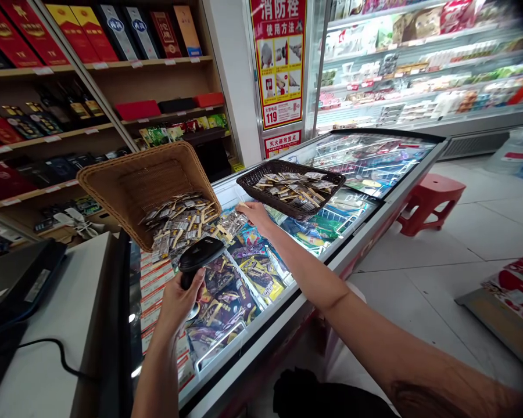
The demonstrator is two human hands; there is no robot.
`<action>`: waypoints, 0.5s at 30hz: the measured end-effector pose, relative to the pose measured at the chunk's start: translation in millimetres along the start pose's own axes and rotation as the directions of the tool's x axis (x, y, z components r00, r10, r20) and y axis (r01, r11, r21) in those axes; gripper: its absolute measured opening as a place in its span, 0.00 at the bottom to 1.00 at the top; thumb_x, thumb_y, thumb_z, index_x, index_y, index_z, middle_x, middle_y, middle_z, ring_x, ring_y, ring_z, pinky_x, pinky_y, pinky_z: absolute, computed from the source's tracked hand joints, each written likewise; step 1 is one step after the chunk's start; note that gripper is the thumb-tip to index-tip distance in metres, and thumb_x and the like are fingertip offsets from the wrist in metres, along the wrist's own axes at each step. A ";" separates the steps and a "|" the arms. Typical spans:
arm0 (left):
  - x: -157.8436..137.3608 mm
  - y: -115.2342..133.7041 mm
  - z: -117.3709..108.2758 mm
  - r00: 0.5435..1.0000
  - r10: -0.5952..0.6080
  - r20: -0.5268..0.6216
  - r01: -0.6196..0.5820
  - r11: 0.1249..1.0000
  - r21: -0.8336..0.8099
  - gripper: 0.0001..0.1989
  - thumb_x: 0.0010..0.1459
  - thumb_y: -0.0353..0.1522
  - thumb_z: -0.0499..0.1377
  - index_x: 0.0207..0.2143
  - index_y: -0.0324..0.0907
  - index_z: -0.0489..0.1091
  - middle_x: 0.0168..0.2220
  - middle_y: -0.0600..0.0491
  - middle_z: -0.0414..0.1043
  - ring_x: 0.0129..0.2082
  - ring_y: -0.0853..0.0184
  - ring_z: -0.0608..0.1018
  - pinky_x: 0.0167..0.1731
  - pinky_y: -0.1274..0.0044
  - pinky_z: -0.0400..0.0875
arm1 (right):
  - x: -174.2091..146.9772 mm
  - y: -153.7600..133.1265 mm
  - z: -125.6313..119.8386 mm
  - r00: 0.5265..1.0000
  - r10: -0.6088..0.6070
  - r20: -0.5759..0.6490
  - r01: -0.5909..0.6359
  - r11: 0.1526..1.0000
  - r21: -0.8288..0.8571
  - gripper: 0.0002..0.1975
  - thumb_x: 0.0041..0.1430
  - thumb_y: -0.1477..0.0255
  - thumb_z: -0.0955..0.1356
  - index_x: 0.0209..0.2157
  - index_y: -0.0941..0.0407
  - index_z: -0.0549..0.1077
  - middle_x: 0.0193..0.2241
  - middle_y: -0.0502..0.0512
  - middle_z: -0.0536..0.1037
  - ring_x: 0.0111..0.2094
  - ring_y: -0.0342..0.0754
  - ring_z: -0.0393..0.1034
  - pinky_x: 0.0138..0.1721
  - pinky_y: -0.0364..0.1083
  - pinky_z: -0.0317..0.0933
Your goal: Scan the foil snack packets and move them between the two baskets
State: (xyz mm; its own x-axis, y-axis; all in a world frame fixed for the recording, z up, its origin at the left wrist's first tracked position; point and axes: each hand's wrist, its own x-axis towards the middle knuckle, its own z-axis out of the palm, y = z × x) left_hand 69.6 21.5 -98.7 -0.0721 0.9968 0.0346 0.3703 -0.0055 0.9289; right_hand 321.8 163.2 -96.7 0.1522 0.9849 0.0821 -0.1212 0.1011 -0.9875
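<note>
My left hand (pixel 181 299) is closed around the handle of a black barcode scanner (pixel 201 253), its head above the glass freezer lid. Farther off, my right hand (pixel 255 215) pinches a small clear-wrapped packet with a pale stick (pixel 233 222). To its left, a tan wicker basket (pixel 135 162) lies tipped on its side, and a heap of similar packets (pixel 185 223) spills from its mouth. Just right of my right hand, a dark brown woven basket (pixel 283 206) holds several more such packets (pixel 296 187). The packets' contents are too small to make out.
Bagged frozen goods (pixel 261 276) show through the chest freezer's glass, edged by a metal rim (pixel 261 325). A counter (pixel 76 290) with a black device (pixel 21 278) stands left. Shelves of boxes (pixel 126 32) rise behind. A red stool (pixel 433 197) stands on the right.
</note>
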 end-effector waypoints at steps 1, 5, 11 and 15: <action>0.9 -0.7 0.6 1.000 0.005 -0.012 -0.005 1.000 0.003 0.28 0.48 0.57 0.71 0.24 0.44 0.70 0.16 0.57 0.66 0.16 0.71 0.65 0.14 0.81 0.58 | 1.7 1.5 1.0 1.000 0.005 -0.005 -0.005 1.000 0.008 0.19 0.57 0.59 0.74 0.23 0.51 0.65 0.17 0.40 0.51 0.20 0.40 0.46 0.24 0.45 0.43; 0.4 1.4 2.6 0.997 0.039 -0.073 -0.038 0.999 0.015 0.28 0.50 0.59 0.68 0.24 0.44 0.70 0.16 0.57 0.65 0.16 0.70 0.65 0.15 0.79 0.58 | 9.3 4.7 5.6 0.997 0.073 -0.027 -0.071 0.995 0.076 0.12 0.59 0.67 0.72 0.24 0.53 0.69 0.16 0.40 0.58 0.18 0.40 0.53 0.20 0.42 0.48; -2.4 2.4 1.6 0.987 0.042 -0.155 -0.039 0.999 0.021 0.31 0.47 0.63 0.69 0.19 0.47 0.70 0.15 0.54 0.64 0.16 0.64 0.65 0.17 0.73 0.60 | 33.9 8.7 0.0 0.973 0.163 -0.163 -0.073 0.887 0.455 0.07 0.62 0.71 0.72 0.35 0.52 0.69 0.25 0.46 0.75 0.24 0.46 0.77 0.29 0.45 0.76; 3.9 -11.8 -1.8 0.986 0.032 -0.165 -0.032 0.999 -0.001 0.29 0.48 0.64 0.66 0.18 0.51 0.71 0.16 0.52 0.66 0.17 0.58 0.67 0.19 0.69 0.61 | 70.1 -12.2 -14.5 0.938 0.085 -0.336 0.154 0.766 0.624 0.12 0.60 0.74 0.72 0.37 0.50 0.65 0.28 0.44 0.76 0.31 0.46 0.79 0.41 0.49 0.82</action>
State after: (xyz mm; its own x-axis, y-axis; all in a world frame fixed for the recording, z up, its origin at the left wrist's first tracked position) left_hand 63.3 25.3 -108.9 -0.2121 0.9693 0.1244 0.3717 -0.0377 0.9276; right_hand 348.2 229.0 -80.9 0.4621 0.8853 -0.0520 -0.6816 0.3170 -0.6596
